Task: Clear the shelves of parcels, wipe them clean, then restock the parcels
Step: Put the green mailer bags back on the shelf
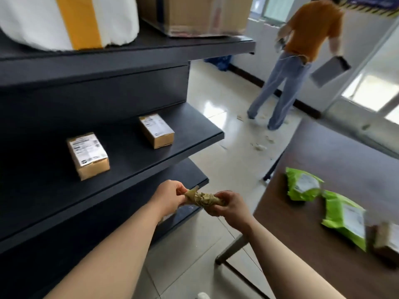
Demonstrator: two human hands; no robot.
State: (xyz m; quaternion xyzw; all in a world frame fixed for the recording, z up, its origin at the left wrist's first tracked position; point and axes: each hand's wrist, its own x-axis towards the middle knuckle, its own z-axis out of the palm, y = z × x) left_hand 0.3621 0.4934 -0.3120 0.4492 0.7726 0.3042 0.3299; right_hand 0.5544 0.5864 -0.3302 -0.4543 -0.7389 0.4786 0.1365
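Observation:
Both my hands hold a crumpled olive-green cloth (203, 199) in front of the lower shelf's end. My left hand (170, 196) pinches its left end and my right hand (226, 207) grips its right end. Two small brown cardboard parcels with white labels sit on the dark middle shelf (190, 124): one at the left (88, 155), one further right (156, 130). On the top shelf stand a white roll-shaped parcel with a yellow band (71, 20) and a large cardboard box (194, 15).
A brown table (336, 160) at the right carries two green mailer bags (302, 184) (345, 216) and a small box (386, 236) at the edge. A person in an orange top (302, 50) stands on the tiled floor beyond, holding a grey parcel. Scraps litter the floor.

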